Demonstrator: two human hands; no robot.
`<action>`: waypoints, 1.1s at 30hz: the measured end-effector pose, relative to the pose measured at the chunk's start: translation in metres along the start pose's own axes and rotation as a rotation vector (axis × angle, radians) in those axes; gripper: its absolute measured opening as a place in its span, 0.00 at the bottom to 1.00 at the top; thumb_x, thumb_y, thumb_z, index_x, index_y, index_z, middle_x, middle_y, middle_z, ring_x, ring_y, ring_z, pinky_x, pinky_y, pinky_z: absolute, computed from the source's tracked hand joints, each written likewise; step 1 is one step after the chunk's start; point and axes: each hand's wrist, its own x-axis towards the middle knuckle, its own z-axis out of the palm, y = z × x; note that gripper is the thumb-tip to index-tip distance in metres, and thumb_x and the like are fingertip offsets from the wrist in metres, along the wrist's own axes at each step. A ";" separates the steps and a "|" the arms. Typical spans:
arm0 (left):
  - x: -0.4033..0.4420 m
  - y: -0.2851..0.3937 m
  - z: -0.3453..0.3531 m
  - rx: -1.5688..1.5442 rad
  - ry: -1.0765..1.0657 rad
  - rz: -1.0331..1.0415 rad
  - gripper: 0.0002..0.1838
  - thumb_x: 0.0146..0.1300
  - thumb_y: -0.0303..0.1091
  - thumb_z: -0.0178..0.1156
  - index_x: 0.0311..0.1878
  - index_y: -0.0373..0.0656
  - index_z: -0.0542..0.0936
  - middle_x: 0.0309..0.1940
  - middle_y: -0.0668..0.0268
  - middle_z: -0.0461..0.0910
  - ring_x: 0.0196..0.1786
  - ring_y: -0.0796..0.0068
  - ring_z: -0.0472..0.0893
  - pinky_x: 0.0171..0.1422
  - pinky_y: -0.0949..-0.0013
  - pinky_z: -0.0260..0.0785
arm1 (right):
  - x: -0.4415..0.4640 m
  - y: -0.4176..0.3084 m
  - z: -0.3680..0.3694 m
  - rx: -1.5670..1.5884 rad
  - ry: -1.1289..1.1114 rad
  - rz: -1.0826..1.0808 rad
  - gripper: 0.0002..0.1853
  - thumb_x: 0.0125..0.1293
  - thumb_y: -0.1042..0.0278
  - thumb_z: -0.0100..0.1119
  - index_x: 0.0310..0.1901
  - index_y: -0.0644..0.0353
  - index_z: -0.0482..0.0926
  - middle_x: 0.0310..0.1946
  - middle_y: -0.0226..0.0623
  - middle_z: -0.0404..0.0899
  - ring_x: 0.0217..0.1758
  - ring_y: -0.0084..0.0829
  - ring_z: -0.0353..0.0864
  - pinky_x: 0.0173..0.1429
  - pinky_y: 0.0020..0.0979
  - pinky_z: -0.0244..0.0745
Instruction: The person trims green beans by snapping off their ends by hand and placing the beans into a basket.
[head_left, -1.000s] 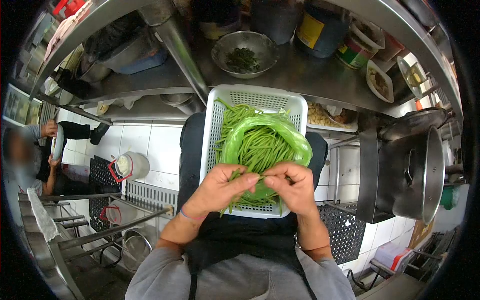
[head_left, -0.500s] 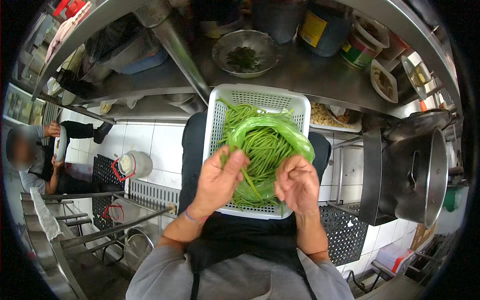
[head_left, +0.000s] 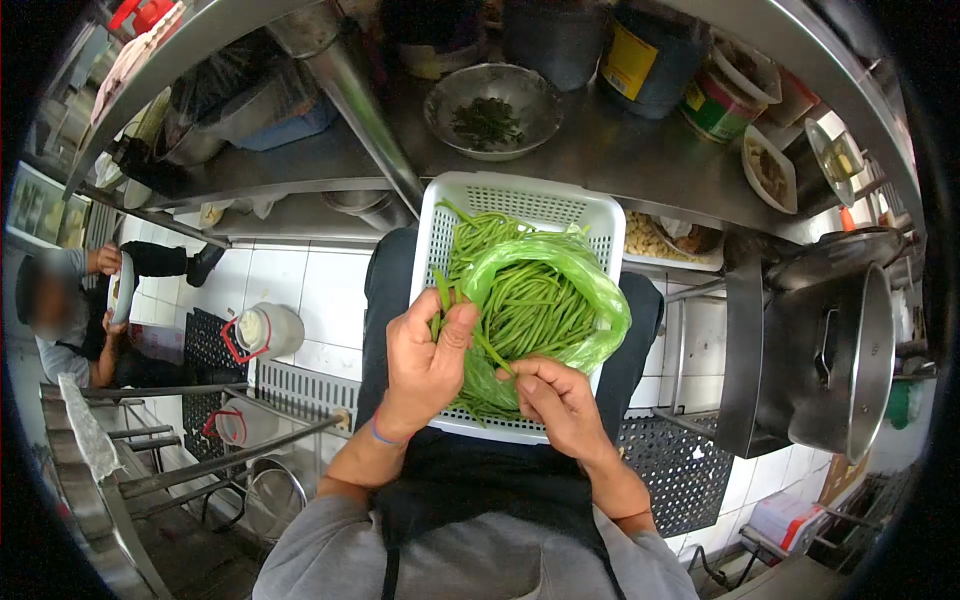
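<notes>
A white plastic basket (head_left: 520,184) rests on my lap, with green beans (head_left: 488,228) lying in it. Inside it an open green plastic bag (head_left: 605,325) holds many more beans. My left hand (head_left: 425,355) is closed around a few green beans at the bag's left edge, and their tips poke out above the fingers. One bean (head_left: 490,350) slants from that hand down to the right. At its lower end my right hand (head_left: 560,400) pinches the tip between thumb and fingers, in front of the bag.
Above the basket, a metal shelf (head_left: 600,165) carries a metal bowl (head_left: 494,110) with dark greens and several tubs. A large pot (head_left: 850,360) stands at right. At left are a bucket (head_left: 270,330) and a seated person (head_left: 70,310) holding a dish.
My right hand has moved left and down, from apart to pinching the bean's end. The left hand has shifted slightly left, and bean tips now show above its fingers.
</notes>
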 end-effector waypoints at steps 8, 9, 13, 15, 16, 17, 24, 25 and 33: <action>-0.007 -0.006 -0.003 0.030 -0.097 0.113 0.11 0.68 0.33 0.65 0.35 0.35 0.76 0.21 0.65 0.75 0.23 0.78 0.71 0.28 0.71 0.64 | 0.009 0.001 0.012 -0.526 0.237 -0.286 0.05 0.70 0.77 0.57 0.39 0.69 0.80 0.28 0.39 0.79 0.29 0.28 0.77 0.34 0.30 0.71; -0.006 0.000 -0.004 0.041 -0.136 0.137 0.11 0.66 0.32 0.67 0.35 0.35 0.76 0.21 0.64 0.76 0.23 0.77 0.72 0.28 0.71 0.65 | 0.010 0.006 0.013 -0.536 0.268 -0.321 0.04 0.70 0.77 0.57 0.38 0.69 0.80 0.28 0.39 0.79 0.29 0.28 0.77 0.34 0.30 0.71; -0.020 0.018 -0.001 0.175 -0.423 0.326 0.12 0.54 0.31 0.75 0.31 0.39 0.79 0.24 0.60 0.79 0.24 0.65 0.79 0.30 0.66 0.70 | 0.009 0.005 0.009 -0.567 0.352 -0.289 0.04 0.68 0.78 0.59 0.35 0.68 0.79 0.25 0.40 0.77 0.25 0.27 0.75 0.30 0.30 0.69; -0.027 0.032 0.005 0.081 -0.552 0.364 0.13 0.50 0.31 0.77 0.29 0.41 0.79 0.23 0.60 0.79 0.25 0.61 0.81 0.31 0.63 0.71 | 0.016 0.003 0.003 -0.590 0.396 -0.310 0.04 0.69 0.77 0.59 0.36 0.68 0.79 0.25 0.39 0.77 0.24 0.27 0.75 0.29 0.30 0.69; -0.030 0.039 0.007 -0.069 -0.610 0.338 0.14 0.49 0.32 0.78 0.28 0.43 0.79 0.22 0.60 0.78 0.25 0.59 0.80 0.30 0.61 0.71 | 0.018 0.006 -0.002 -0.618 0.431 -0.345 0.04 0.69 0.77 0.59 0.36 0.68 0.79 0.25 0.39 0.77 0.24 0.27 0.76 0.29 0.30 0.69; -0.033 0.037 0.002 -0.040 -0.676 0.405 0.13 0.49 0.28 0.77 0.26 0.44 0.77 0.22 0.62 0.79 0.26 0.63 0.82 0.30 0.60 0.71 | 0.018 0.008 -0.005 -0.645 0.466 -0.375 0.04 0.69 0.77 0.58 0.37 0.68 0.79 0.25 0.39 0.77 0.24 0.27 0.76 0.29 0.30 0.69; -0.005 0.007 -0.015 -1.201 -0.125 -0.574 0.18 0.76 0.48 0.50 0.31 0.49 0.69 0.18 0.72 0.62 0.16 0.80 0.60 0.19 0.73 0.55 | 0.020 -0.019 -0.027 0.619 0.191 -0.219 0.06 0.71 0.74 0.51 0.40 0.66 0.77 0.26 0.36 0.74 0.24 0.25 0.72 0.24 0.31 0.74; 0.001 0.001 -0.017 -1.241 -0.051 -0.623 0.17 0.75 0.47 0.52 0.31 0.49 0.69 0.20 0.72 0.63 0.18 0.80 0.62 0.20 0.73 0.57 | 0.022 -0.016 -0.033 0.568 0.191 -0.176 0.06 0.70 0.75 0.51 0.41 0.66 0.77 0.26 0.35 0.74 0.25 0.25 0.72 0.26 0.30 0.75; 0.003 -0.006 -0.026 -0.877 0.042 -0.528 0.11 0.75 0.41 0.55 0.36 0.48 0.71 0.20 0.76 0.61 0.18 0.83 0.60 0.21 0.77 0.56 | 0.048 -0.019 -0.036 -1.018 0.334 -0.584 0.09 0.65 0.75 0.62 0.47 0.65 0.82 0.29 0.52 0.83 0.34 0.47 0.86 0.36 0.41 0.78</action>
